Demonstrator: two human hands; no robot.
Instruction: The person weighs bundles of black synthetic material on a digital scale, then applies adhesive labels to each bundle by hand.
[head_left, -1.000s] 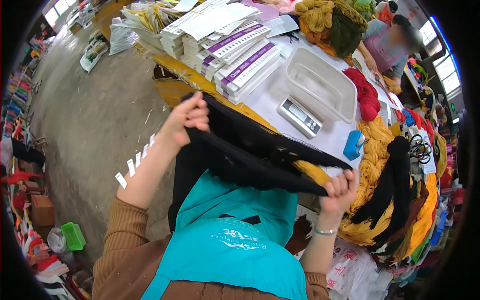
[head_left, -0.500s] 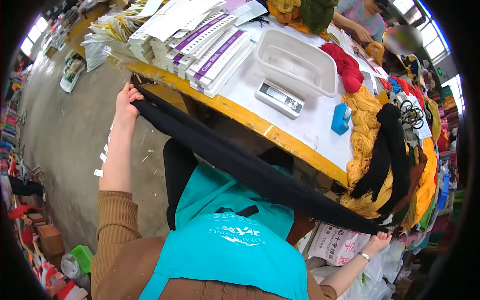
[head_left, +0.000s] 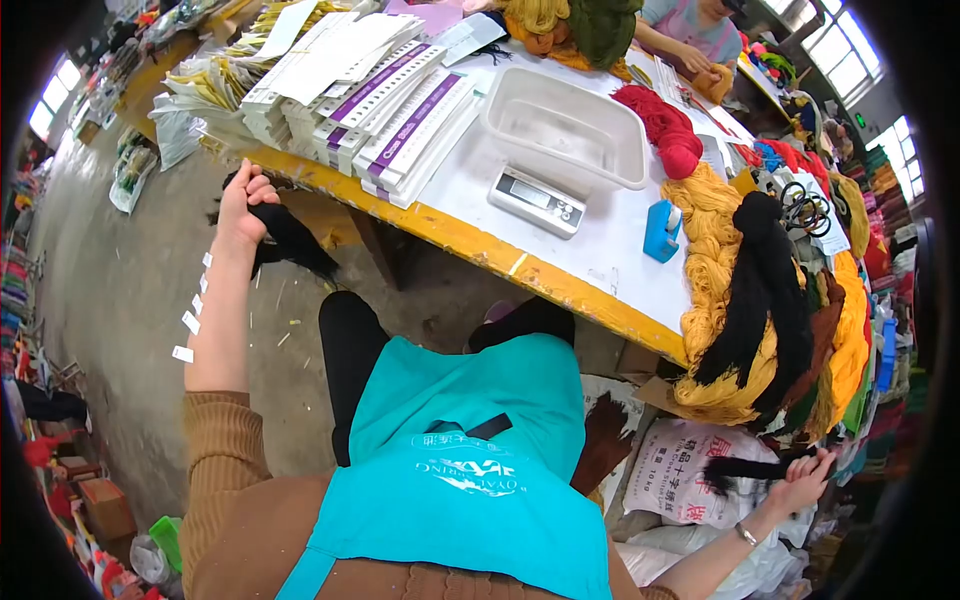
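Observation:
My left hand [head_left: 245, 207] is closed around a bunch of black thread [head_left: 296, 245], out past the table's left corner. The thread hangs loose beneath the fist, its lower end frayed. Far off to the right, my right hand [head_left: 803, 483] grips a shorter tuft of black thread [head_left: 738, 474], which points left in front of a printed white sack [head_left: 680, 470]. No thread spans the gap between my hands. A turquoise apron [head_left: 470, 430] covers my lap.
On the table [head_left: 450, 232] are stacked printed cards [head_left: 415, 140], a white plastic tub [head_left: 565, 125], a digital scale [head_left: 537, 200] and a blue tape dispenser [head_left: 662, 231]. Yellow hanks [head_left: 712, 240] and black hanks [head_left: 752, 290] drape over its right edge. A co-worker's hands [head_left: 700, 65] are across the table.
The long black thread was stretched between both hands across my lap; now it is in two separate pieces, one in each hand. My right hand has moved right.

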